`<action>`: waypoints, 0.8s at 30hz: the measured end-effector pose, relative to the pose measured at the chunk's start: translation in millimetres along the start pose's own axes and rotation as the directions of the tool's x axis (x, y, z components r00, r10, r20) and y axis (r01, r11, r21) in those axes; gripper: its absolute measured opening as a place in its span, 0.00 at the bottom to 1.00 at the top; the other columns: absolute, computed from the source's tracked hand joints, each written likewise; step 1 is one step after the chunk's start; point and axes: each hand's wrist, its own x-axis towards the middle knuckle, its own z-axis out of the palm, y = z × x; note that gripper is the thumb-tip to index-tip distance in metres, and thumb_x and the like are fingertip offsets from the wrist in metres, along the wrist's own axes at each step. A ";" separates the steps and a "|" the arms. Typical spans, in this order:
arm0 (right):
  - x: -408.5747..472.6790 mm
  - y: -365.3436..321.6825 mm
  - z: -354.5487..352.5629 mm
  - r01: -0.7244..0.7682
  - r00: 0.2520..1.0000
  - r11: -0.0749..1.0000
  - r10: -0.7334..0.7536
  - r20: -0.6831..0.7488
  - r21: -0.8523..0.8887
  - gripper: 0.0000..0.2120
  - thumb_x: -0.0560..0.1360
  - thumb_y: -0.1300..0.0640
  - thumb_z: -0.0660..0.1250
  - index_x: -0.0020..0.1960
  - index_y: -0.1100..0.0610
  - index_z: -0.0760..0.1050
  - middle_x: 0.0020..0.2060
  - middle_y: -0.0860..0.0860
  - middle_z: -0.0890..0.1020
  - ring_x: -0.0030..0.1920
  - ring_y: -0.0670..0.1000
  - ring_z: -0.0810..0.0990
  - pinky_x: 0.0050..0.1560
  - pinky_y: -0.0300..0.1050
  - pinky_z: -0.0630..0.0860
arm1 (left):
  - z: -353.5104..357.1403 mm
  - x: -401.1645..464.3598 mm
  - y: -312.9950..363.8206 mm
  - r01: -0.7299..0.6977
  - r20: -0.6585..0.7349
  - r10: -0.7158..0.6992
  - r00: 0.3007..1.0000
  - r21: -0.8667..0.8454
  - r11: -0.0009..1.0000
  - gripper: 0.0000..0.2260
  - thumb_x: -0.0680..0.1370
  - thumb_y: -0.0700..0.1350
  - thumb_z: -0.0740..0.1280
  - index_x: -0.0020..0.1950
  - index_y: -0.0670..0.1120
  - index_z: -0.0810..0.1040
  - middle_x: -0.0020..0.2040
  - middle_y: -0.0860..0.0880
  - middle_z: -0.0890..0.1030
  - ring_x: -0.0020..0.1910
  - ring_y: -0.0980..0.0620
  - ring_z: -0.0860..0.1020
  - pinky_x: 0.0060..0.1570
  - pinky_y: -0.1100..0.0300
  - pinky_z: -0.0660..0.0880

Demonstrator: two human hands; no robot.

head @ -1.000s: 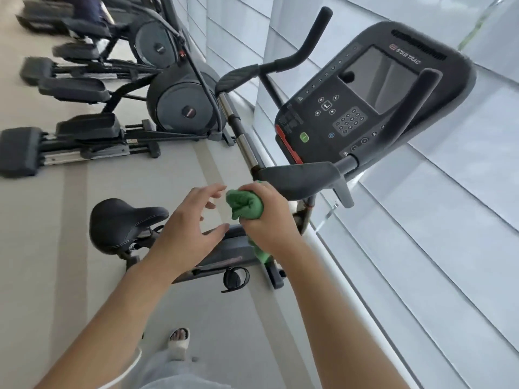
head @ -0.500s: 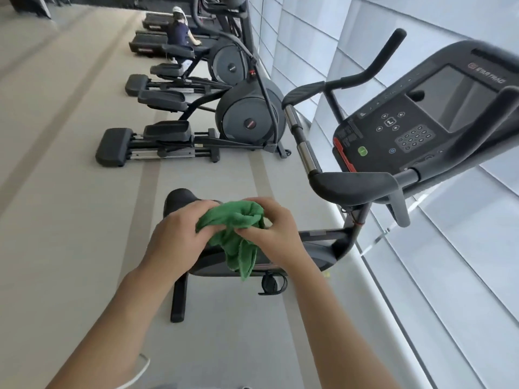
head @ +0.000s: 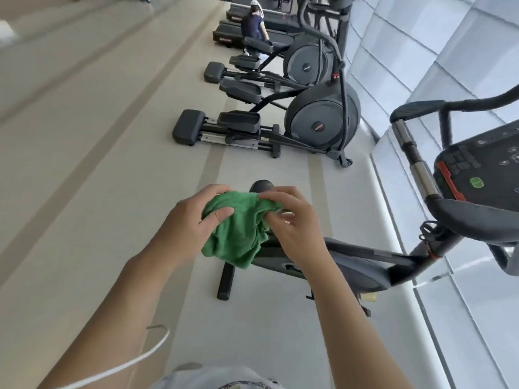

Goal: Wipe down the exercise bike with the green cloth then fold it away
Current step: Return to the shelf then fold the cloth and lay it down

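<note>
The pale floor (head: 84, 192) runs along a wall of white window blinds (head: 463, 318), and a row of machines stands on it beside that wall. Nearest the viewer is the exercise bike (head: 351, 265), its dark frame stretching from a rear foot bar toward the blinds, where its console (head: 483, 167) with a green button and red strip rises between dark handlebars. Past it, farther along the blinds, stand two grey elliptical trainers (head: 320, 122), and beyond those a person (head: 252, 23) in a dark top stands among more machines. A white cable (head: 134, 360) loops near the lower edge of the view. Both bare arms reach forward over the bike's seat end, of which only a dark rounded tip shows above the hands. The left hand (head: 193, 223) has its grip curled round the left side of the green cloth (head: 238, 234), thumb pressed on top of the fabric. The right hand (head: 292, 226) pinches the cloth's upper right edge between thumb and fingers, its lower fingers blurred. The cloth hangs bunched and crumpled between the two hands, its loose lower part drooping in front of the bike frame.
</note>
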 end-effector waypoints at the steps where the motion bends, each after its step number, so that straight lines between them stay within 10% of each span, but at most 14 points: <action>1: 2.0 -4.3 14.4 -0.004 1.000 1.000 0.004 0.001 0.005 0.17 0.77 0.70 0.68 0.56 0.52 0.86 0.55 0.43 0.82 0.56 0.45 0.82 0.53 0.41 0.80 | -12.9 -3.4 -7.9 0.009 -0.015 -0.009 1.000 -0.001 1.000 0.11 0.83 0.52 0.68 0.65 0.58 0.78 0.53 0.62 0.84 0.53 0.61 0.81 0.53 0.64 0.76; 14: 47.6 -77.5 192.1 0.061 0.990 0.998 -0.062 0.124 0.015 0.18 0.79 0.69 0.64 0.50 0.47 0.84 0.43 0.44 0.86 0.43 0.53 0.84 0.44 0.59 0.83 | -164.4 -62.9 -125.7 0.023 -0.284 -0.007 0.959 0.053 0.998 0.11 0.83 0.44 0.67 0.64 0.51 0.85 0.58 0.57 0.78 0.58 0.52 0.79 0.56 0.59 0.77; 18: 58.0 -91.8 227.5 0.105 0.972 0.994 -0.101 0.210 -0.007 0.25 0.78 0.73 0.60 0.48 0.44 0.83 0.41 0.43 0.85 0.41 0.59 0.81 0.42 0.56 0.80 | -198.7 -85.2 -137.8 0.038 -0.435 -0.031 0.900 0.007 0.999 0.08 0.84 0.41 0.66 0.58 0.47 0.85 0.52 0.57 0.80 0.51 0.52 0.80 0.44 0.54 0.80; 24: 80.8 -104.2 281.8 0.270 0.873 0.963 -0.246 0.422 0.004 0.30 0.66 0.79 0.55 0.47 0.52 0.86 0.51 0.48 0.83 0.54 0.47 0.83 0.56 0.46 0.80 | -233.3 -93.3 -145.7 0.158 -0.612 0.032 0.790 0.254 0.954 0.06 0.82 0.43 0.69 0.54 0.47 0.86 0.50 0.54 0.80 0.52 0.48 0.77 0.53 0.51 0.76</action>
